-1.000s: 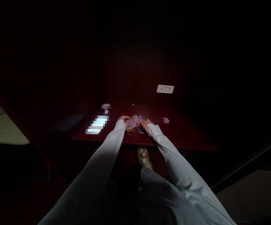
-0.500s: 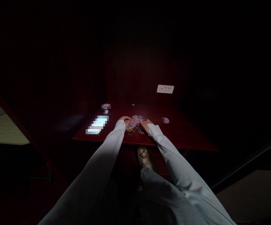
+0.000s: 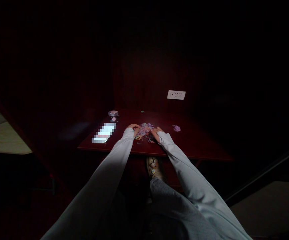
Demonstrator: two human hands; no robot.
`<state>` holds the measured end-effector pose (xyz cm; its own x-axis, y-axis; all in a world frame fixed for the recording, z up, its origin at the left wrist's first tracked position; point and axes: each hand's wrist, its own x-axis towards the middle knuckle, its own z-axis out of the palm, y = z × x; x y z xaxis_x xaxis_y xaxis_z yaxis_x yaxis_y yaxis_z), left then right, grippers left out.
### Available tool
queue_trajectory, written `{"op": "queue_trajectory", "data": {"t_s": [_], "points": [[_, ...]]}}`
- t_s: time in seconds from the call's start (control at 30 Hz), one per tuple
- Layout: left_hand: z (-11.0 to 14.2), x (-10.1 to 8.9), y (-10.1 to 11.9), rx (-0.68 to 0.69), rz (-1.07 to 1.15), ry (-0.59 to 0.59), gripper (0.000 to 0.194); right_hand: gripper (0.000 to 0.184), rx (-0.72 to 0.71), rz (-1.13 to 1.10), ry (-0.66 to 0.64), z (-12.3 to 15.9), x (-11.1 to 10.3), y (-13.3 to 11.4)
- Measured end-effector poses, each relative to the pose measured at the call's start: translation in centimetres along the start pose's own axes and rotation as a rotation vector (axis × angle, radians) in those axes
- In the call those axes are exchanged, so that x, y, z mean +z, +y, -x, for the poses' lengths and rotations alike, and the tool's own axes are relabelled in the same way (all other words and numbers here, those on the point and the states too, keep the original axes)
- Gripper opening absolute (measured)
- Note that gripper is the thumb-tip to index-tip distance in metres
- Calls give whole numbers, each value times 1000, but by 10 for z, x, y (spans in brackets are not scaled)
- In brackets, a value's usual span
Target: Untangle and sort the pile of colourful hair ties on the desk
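Grip: cannot tell; left hand (image 3: pixel 134 126), right hand (image 3: pixel 156 131) at band heap (image 3: pixel 144 130)
Heap: between 2 hands on table (image 3: pixel 196 143); mixed colours, seemingly mostly left
Purple cluster (image 3: pixel 176 128): apart at right, perhaps done

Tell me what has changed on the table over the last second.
Nothing has visibly moved: the left hand and right hand are still at the pile of coloured bands, with no grab or release discernible. The jar, purple bundle and pixelated bright rectangle stayed put.
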<state>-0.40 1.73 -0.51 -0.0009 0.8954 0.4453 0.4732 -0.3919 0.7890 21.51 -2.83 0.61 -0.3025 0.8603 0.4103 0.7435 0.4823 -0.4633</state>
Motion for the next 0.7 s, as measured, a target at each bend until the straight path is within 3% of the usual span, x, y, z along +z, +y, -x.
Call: {"op": "queue_trajectory", "data": {"t_s": [0.33, 0.7], "points": [[3, -4, 4, 5, -2, -13, 16, 75, 182, 34, 26, -5, -13, -9], [4, -6, 6, -1, -23, 86, 14, 74, 157, 43, -29, 2, -17, -19]]}}
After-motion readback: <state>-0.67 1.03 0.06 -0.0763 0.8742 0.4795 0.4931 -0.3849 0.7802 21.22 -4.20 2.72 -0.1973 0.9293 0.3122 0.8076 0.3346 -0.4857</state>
